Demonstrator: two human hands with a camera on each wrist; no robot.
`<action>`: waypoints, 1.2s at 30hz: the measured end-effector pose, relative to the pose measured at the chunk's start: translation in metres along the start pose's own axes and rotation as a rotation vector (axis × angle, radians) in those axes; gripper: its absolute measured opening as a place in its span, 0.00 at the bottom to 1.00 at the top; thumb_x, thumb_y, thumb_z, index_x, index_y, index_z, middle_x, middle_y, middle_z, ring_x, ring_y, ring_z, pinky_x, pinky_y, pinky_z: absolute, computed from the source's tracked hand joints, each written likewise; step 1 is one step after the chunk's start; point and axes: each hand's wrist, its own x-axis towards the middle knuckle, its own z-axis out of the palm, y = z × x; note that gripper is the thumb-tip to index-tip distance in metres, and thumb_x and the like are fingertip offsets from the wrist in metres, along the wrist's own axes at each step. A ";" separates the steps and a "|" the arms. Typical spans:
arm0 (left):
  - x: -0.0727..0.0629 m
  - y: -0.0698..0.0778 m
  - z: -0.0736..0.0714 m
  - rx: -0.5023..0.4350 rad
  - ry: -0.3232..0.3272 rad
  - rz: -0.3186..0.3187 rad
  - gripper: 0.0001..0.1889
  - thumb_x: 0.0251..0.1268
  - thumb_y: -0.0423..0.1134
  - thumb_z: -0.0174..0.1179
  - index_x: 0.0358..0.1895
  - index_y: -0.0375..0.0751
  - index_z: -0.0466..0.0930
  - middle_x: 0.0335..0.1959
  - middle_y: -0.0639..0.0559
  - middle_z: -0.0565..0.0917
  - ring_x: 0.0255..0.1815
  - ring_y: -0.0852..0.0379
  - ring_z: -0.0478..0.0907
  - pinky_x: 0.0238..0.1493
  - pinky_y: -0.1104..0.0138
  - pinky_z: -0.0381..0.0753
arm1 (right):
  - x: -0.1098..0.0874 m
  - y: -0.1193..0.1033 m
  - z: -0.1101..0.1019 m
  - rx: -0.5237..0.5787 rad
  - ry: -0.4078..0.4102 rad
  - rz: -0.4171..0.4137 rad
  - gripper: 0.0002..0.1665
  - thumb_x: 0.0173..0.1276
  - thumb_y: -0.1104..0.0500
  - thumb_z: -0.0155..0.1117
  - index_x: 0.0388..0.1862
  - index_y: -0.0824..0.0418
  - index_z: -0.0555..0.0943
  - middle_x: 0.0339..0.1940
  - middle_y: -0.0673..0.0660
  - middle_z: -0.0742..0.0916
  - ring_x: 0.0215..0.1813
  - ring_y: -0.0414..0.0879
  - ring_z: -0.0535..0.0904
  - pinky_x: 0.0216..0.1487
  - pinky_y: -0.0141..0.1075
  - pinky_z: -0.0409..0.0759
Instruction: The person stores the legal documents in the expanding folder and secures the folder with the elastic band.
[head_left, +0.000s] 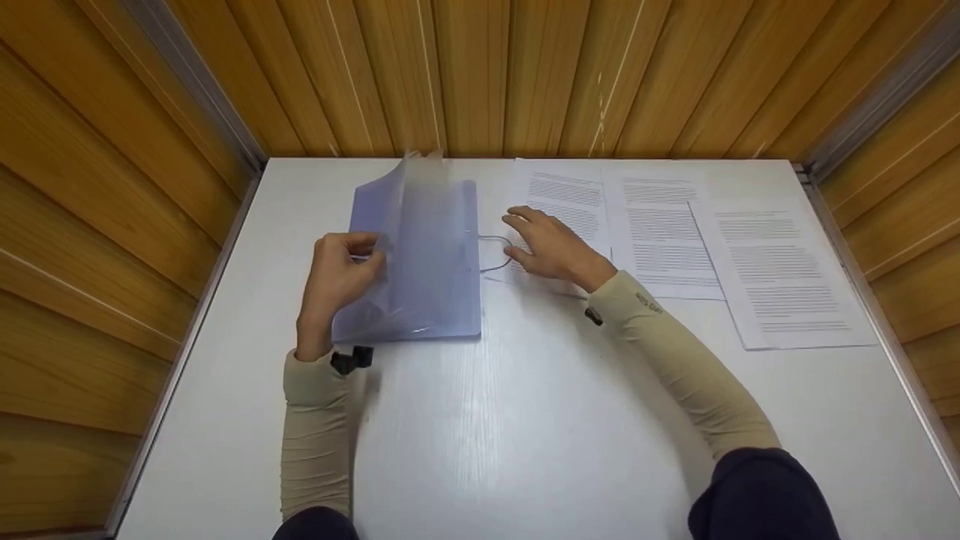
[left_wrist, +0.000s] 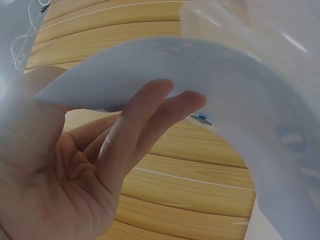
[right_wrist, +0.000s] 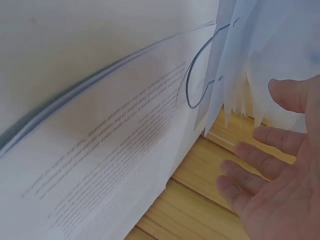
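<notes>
A translucent bluish plastic folder [head_left: 442, 300] lies at the left of the table, its raised cover [left_wrist: 195, 65] bowed upward with clear leaves beside it. Thumb and fingers of my left hand [head_left: 334, 277] pinch the cover's left edge. From the folder's right edge sticks out a thin cord loop [head_left: 495, 238]. Beside that loop hovers my right hand [head_left: 553, 246], fingers spread and holding nothing. In the right wrist view, the loop [right_wrist: 188, 87] passes through holes at the folder's edge, and the right hand [right_wrist: 280, 170] is apart from it.
Printed paper sheets lie at the right: one [head_left: 566, 196] partly under my right hand, another [head_left: 667, 240] beside it, and a third [head_left: 787, 277] farthest right. Wood-panelled walls [head_left: 540, 75] border the white table [head_left: 465, 450] at the back and sides.
</notes>
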 end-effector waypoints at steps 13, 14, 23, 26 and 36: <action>-0.003 -0.001 -0.002 -0.005 0.002 0.022 0.17 0.68 0.30 0.61 0.56 0.28 0.89 0.52 0.33 0.90 0.50 0.40 0.90 0.50 0.49 0.88 | -0.038 0.033 -0.029 0.041 0.044 0.116 0.39 0.81 0.48 0.62 0.82 0.66 0.67 0.81 0.66 0.71 0.82 0.65 0.67 0.80 0.60 0.66; -0.003 -0.001 -0.002 -0.003 0.002 0.024 0.17 0.68 0.30 0.61 0.56 0.28 0.89 0.52 0.34 0.91 0.49 0.40 0.90 0.50 0.49 0.88 | -0.042 0.036 -0.032 0.045 0.047 0.127 0.39 0.81 0.48 0.62 0.82 0.66 0.67 0.81 0.66 0.71 0.82 0.65 0.66 0.81 0.59 0.66; 0.000 -0.003 -0.001 -0.008 -0.007 0.037 0.18 0.67 0.29 0.59 0.57 0.26 0.87 0.55 0.31 0.89 0.52 0.37 0.90 0.52 0.46 0.88 | -0.070 0.063 -0.054 0.071 0.080 0.214 0.39 0.81 0.49 0.61 0.83 0.65 0.65 0.83 0.65 0.69 0.83 0.65 0.63 0.82 0.61 0.62; 0.000 -0.004 -0.002 -0.017 -0.007 0.040 0.19 0.66 0.28 0.59 0.58 0.26 0.87 0.56 0.30 0.88 0.52 0.36 0.90 0.52 0.45 0.88 | -0.078 0.071 -0.059 0.082 0.084 0.242 0.40 0.81 0.49 0.61 0.83 0.65 0.64 0.82 0.66 0.69 0.84 0.66 0.62 0.82 0.62 0.61; 0.000 -0.002 -0.001 -0.007 -0.024 0.023 0.18 0.66 0.30 0.61 0.57 0.27 0.88 0.54 0.32 0.89 0.51 0.39 0.90 0.51 0.46 0.89 | -0.110 0.105 -0.076 0.087 0.106 0.339 0.41 0.81 0.49 0.61 0.83 0.66 0.63 0.83 0.69 0.67 0.84 0.69 0.60 0.82 0.66 0.57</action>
